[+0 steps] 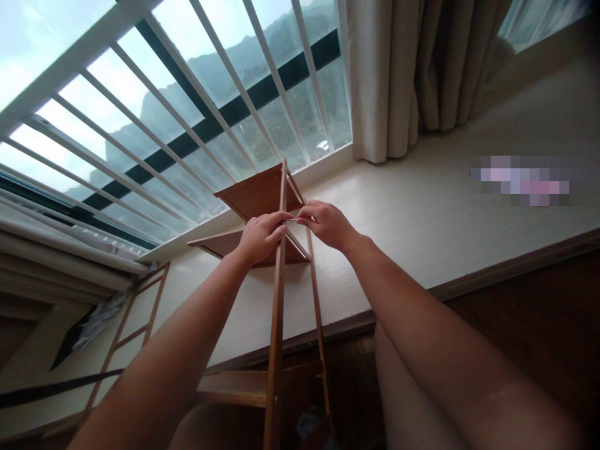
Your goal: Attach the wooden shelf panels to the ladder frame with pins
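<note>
A slim brown wooden shelf rack [275, 312] stands tilted in front of me, with an upper shelf board [255, 190] and a lower shelf board [225, 244] between its posts. My left hand [266, 236] is closed round the nearer post, just below the upper board, thumb on the near side. On the other side of that post, my right hand [325, 224] pinches a thin, light-coloured rod [293, 219] that points toward the post. The rod's kind is too small to make out, and its far end is hidden near my left fingertips.
A pale ledge [398, 206] runs below the barred window [210, 94]. Another wooden frame [134, 325] lies at the left, near crumpled plastic [100, 319]. Curtains [384, 81] hang on both sides. A blurred patch [525, 180] lies on the ledge at right. My legs flank the rack's lower part.
</note>
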### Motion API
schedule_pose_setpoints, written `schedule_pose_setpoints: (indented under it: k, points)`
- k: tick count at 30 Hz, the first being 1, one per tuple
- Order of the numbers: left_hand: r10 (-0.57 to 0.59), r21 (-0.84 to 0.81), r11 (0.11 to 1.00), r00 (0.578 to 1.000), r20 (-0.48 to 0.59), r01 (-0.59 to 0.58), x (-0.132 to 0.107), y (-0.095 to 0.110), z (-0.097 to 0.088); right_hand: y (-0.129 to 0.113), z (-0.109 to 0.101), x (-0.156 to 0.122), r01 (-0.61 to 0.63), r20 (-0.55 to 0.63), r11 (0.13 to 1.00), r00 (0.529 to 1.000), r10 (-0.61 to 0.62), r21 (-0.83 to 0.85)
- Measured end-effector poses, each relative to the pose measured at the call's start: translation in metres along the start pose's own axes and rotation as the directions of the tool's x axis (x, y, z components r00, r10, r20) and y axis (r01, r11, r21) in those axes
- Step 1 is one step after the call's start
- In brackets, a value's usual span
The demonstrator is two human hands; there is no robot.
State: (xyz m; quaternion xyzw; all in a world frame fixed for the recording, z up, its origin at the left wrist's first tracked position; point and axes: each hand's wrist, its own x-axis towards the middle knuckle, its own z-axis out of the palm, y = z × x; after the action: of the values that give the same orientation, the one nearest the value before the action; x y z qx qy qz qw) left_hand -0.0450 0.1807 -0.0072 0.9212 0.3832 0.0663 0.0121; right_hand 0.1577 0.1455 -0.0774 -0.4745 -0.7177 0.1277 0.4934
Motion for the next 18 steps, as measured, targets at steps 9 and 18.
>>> schedule_pose_setpoints:
  k: [9,18]
  points:
    - [0.005,0.013,1.0,1.0,-0.002,-0.005,0.0,0.0,0.0,-0.005,0.003,0.002,0.048,-0.082,0.997,0.995,-0.052,-0.058]
    - [0.022,0.013,1.0,1.0,0.003,-0.022,0.002,-0.004,0.002,-0.011,0.01,0.002,0.123,-0.154,0.99,0.979,-0.133,-0.073]
